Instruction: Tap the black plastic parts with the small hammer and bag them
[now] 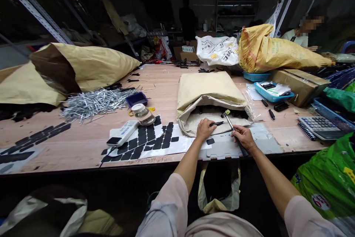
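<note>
The left hand (204, 128) pinches a slim black part (216, 123) at the mouth of the open paper sack (208, 92), keeping it steady on the bench (83, 144). The right hand (243, 137) grips a small hammer (232, 129), its head poised just beside the part, apparently not touching it.

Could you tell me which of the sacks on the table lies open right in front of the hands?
The small tan sack at centre; its mouth faces both hands, unlike the big sacks.
</note>
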`<state>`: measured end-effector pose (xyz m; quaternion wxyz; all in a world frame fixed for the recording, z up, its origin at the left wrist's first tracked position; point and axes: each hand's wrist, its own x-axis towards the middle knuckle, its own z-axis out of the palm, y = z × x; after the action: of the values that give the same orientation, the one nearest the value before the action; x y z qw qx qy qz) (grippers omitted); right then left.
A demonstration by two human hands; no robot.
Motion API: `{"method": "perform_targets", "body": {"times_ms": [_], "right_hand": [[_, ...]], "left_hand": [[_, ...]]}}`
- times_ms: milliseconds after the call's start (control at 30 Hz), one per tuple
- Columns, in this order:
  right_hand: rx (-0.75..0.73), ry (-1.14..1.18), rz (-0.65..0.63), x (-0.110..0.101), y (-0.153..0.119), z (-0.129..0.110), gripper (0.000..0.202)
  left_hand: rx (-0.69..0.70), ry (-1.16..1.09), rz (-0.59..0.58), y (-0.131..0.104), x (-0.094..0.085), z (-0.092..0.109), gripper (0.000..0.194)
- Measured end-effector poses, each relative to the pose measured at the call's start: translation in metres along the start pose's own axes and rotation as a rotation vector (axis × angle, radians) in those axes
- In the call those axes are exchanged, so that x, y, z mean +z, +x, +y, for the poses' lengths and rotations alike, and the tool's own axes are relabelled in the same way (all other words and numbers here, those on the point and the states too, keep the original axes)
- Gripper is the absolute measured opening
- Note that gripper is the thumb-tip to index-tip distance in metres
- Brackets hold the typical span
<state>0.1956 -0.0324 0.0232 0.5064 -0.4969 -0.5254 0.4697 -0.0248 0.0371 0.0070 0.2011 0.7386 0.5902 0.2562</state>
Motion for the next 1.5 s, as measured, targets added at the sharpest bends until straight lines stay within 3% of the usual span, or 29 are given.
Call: {"method": "perform_targets", "body": {"times_ms": [233,400,533,733,1100,1200,1333,1433,1500], "right_hand": [[-0.002,-0.048,-0.066,0.006,-0.019,-0.008,0.049],[0.054,-0.107,-0.09,0.009,-0.019,-0.003,0.049],[-0.005,-0.075,-0.074,0.012,-0.017,-0.008,0.048],[0.046,-0.089,-0.16,0.017,-0.016,0.001,0.049],[0.086,0.113,0.076,0.004,-0.002,0.005,0.05],[0.088,0.153,0.09,0.003,0.0,0.007,0.05],[0.081,0.157,0.069,0.004,0.0,0.009,0.048],[0.082,0.141,0.063,0.005,-0.002,0.006,0.049],[0.082,0.131,0.066,0.006,-0.003,0.004,0.049]], "left_hand": [[-0.025,-0.029,-0.01,0.0,-0.002,0.004,0.022],[-0.034,-0.025,-0.014,0.0,-0.001,0.004,0.023],[-0.026,-0.028,-0.007,0.001,0.001,0.003,0.023],[-0.042,-0.013,-0.015,0.001,-0.001,0.004,0.025],[-0.002,-0.061,-0.029,-0.002,-0.007,0.006,0.022],[0.132,-0.122,0.005,-0.028,-0.016,0.012,0.021],[0.419,-0.216,0.016,-0.101,-0.018,0.023,0.017],[0.485,-0.144,-0.008,-0.154,-0.008,0.03,0.017],[0.495,-0.061,-0.008,-0.173,0.0,0.034,0.025]]}}
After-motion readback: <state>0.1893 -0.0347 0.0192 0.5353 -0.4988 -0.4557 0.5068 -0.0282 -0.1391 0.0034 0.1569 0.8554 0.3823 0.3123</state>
